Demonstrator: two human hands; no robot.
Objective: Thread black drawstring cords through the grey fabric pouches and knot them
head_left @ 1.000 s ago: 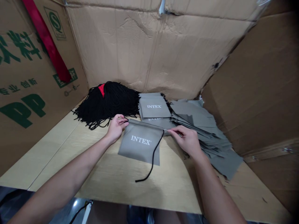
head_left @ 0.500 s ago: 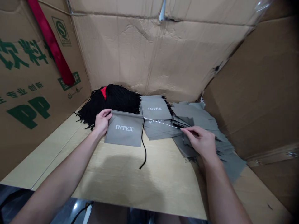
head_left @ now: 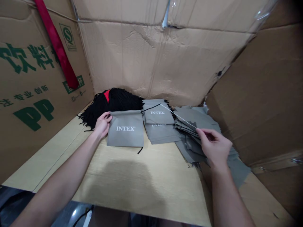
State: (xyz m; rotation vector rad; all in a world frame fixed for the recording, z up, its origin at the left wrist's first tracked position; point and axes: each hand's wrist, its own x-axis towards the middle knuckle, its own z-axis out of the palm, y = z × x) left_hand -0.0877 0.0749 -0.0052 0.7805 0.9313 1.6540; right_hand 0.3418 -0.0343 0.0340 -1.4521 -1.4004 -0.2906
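My left hand (head_left: 103, 125) pinches the upper left corner of a grey INTEX drawstring pouch (head_left: 125, 136) lying on the table. In my right hand (head_left: 214, 143) a thin pale threading needle (head_left: 183, 119) is pinched between thumb and fingertips. It slants up and left to its tip, where a black cord (head_left: 151, 107) is caught. From there the cord runs back to the pouch's upper right corner. Another bit of black cord (head_left: 140, 150) sticks out below the pouch's lower right corner. Several INTEX pouches (head_left: 159, 118) are stacked just to the right.
A big bundle of black cords (head_left: 118, 99) with a red tie lies at the back left. Grey pouches (head_left: 201, 118) are heaped on the right, partly behind my right hand. Cardboard walls (head_left: 127, 60) enclose the wooden table (head_left: 127, 179); a red ribbon (head_left: 59, 47) hangs at left.
My right hand has moved right with the needle, whose tip is now out of the pouch and draws the black cord. The cord's hanging end below has shortened. My left hand keeps its hold.
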